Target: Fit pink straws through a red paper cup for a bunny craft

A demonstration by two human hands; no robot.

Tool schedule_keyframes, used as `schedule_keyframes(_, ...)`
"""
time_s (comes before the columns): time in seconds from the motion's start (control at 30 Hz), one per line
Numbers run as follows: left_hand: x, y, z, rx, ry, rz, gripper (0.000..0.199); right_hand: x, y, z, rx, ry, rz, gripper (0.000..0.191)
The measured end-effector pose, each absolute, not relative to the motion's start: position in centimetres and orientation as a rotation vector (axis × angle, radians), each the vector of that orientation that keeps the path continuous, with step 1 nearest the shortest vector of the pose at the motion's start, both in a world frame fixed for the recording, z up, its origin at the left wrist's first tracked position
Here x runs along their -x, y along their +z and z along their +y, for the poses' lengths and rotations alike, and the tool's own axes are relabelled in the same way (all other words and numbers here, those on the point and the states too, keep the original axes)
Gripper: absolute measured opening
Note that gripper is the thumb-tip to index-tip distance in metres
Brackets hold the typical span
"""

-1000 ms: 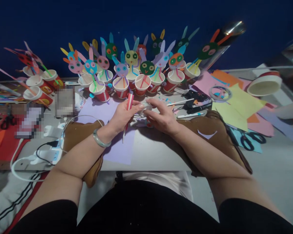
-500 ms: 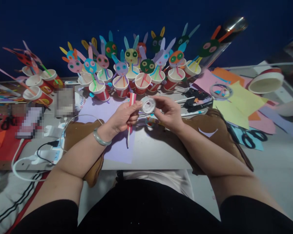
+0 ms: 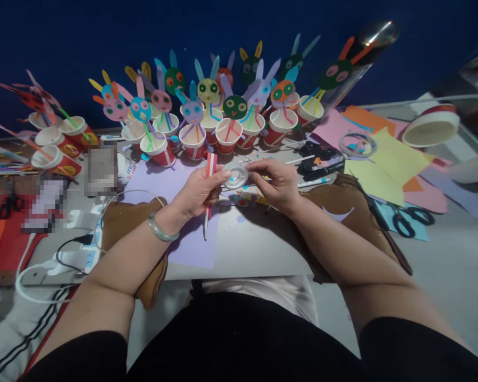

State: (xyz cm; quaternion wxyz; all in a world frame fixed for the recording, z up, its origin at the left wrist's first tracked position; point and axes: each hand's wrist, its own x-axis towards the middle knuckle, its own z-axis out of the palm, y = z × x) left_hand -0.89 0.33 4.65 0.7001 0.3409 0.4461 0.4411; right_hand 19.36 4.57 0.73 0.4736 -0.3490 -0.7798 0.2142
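Observation:
My left hand [image 3: 201, 188] is closed round a red-and-white strip [image 3: 211, 163] with a thin white stick [image 3: 206, 227] sticking out below. Its thumb also grips the left edge of a clear round roll, seemingly clear tape [image 3: 237, 175]. Against the right edge of that roll, the thumb and forefinger of my right hand [image 3: 276, 183] are pinched together. Any tape end between them is too small to make out. Beneath the hands, small coloured paper scraps [image 3: 242, 200] and a purple sheet [image 3: 191, 246] lie on the table.
Red paper cups [image 3: 229, 135] with paper rabbit figures stand behind my hands. To the right lie coloured sheets [image 3: 406, 164], a larger clear ring [image 3: 357, 146] and scissors [image 3: 406, 225]. A power strip [image 3: 90, 254] with cables sits left. Another person's arm [image 3: 472, 164] reaches in at right.
The clear roll has tilted flatter. My right fingers have shifted from its right side to a pinch at its upper right edge. My left hand keeps its hold; the view has moved slightly.

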Motion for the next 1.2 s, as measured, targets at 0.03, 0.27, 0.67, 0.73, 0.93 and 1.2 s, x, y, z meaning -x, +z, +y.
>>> schedule_keyframes(0.03,0.8,4.6,0.3,-0.767,0.995,1.003,0.037,-19.4,0.7,4.6,0.848,0.499,-1.917,0.014)
schedule_keyframes(0.27,-0.2,4.3,0.1,-0.725,1.091,1.099,0.038,-19.4,0.4,4.5,0.917,0.355,-1.989,0.019)
schedule_keyframes(0.67,-0.5,4.3,-0.1,-0.689,1.134,1.066,0.045,-20.0,-0.3,4.9,0.801,0.177,-2.121,0.028)
schedule_keyframes(0.73,-0.6,4.3,-0.2,-0.684,1.140,1.059,0.047,-20.1,-0.4,5.0,0.778,0.128,-2.158,0.029)
schedule_keyframes(0.93,-0.4,4.4,-0.1,-0.719,1.142,1.027,0.047,-20.2,-0.4,5.0,0.734,0.088,-2.204,0.026)
schedule_keyframes(1.2,0.3,3.9,0.4,-0.880,1.122,1.036,0.038,-20.0,0.0,4.5,0.743,0.159,-2.105,0.024)
